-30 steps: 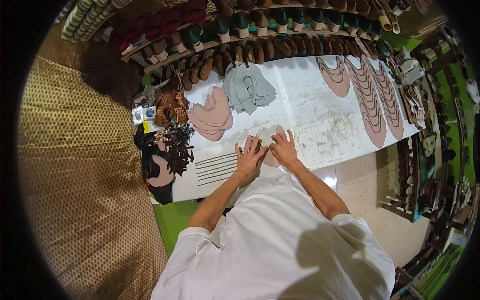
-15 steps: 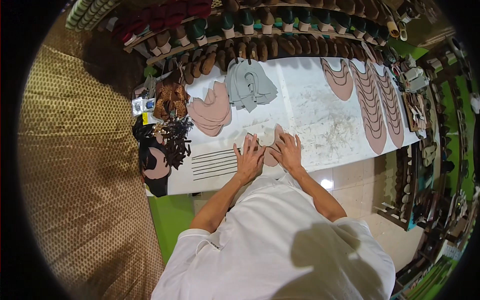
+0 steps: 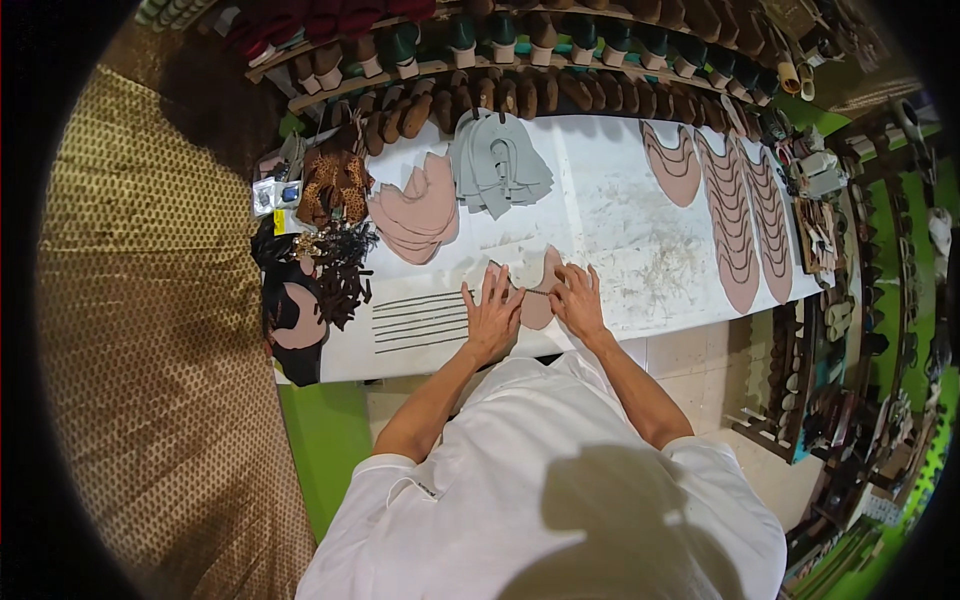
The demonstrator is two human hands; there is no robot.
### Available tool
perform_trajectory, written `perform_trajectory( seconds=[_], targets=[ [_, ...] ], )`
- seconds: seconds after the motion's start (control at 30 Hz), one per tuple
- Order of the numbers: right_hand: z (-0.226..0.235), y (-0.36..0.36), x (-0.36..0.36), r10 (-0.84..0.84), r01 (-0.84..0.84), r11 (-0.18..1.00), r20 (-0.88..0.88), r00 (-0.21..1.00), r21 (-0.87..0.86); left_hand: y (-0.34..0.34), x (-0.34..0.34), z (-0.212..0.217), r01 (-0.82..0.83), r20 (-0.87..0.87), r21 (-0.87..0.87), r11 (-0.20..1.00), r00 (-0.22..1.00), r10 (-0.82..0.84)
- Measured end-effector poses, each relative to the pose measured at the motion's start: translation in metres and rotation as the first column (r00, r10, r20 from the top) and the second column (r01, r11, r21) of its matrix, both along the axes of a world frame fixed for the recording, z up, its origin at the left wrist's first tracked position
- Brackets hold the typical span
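A pink, curved shoe-upper piece lies flat near the front edge of the white table, partly covered by my hands. Along its inner curve runs a thin dark strip. My left hand rests on the piece's left part with fingers spread, its thumb by the strip. On the right side, my right hand has bent fingers pinched at the strip's right end; the fingertips are partly hidden. Several more dark strips lie in parallel rows left of my left hand.
Overlapping pink pieces and grey pieces lie beyond my hands. Pink pieces with dark-lined curves stand in columns at right. Brown strips and black material crowd the left end. Shoe racks line the back.
More of the dark strip now shows along the pink piece's curve between my hands. My hands have shifted only slightly; the whole view has moved a little.
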State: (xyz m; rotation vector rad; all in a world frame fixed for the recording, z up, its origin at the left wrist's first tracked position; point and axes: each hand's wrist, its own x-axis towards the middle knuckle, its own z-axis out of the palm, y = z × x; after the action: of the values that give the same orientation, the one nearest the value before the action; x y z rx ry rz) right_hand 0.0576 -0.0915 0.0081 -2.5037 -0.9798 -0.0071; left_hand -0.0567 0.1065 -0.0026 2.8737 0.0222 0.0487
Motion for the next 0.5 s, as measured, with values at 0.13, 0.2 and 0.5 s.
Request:
perform_trajectory(
  seconds=[0.13, 0.2, 0.5],
  targets=[
    [0.000, 0.001, 0.013, 0.023, -0.023, 0.999, -0.015, 1.000, -0.035, -0.001, 0.004, 0.002, -0.011, -0.005, -0.009, 1.000, 1.000, 0.011],
    [-0.002, 0.003, 0.020, 0.043, -0.044, 0.999, -0.014, 0.999, -0.031, 0.001, 0.005, 0.005, 0.001, -0.013, -0.023, 1.000, 1.000, -0.001],
    [-0.005, 0.001, 0.036, 0.180, -0.182, 0.981, -0.035, 0.983, -0.072, -0.005, 0.014, 0.018, -0.003, -0.085, -0.030, 1.000, 0.996, 0.000]
  ],
)
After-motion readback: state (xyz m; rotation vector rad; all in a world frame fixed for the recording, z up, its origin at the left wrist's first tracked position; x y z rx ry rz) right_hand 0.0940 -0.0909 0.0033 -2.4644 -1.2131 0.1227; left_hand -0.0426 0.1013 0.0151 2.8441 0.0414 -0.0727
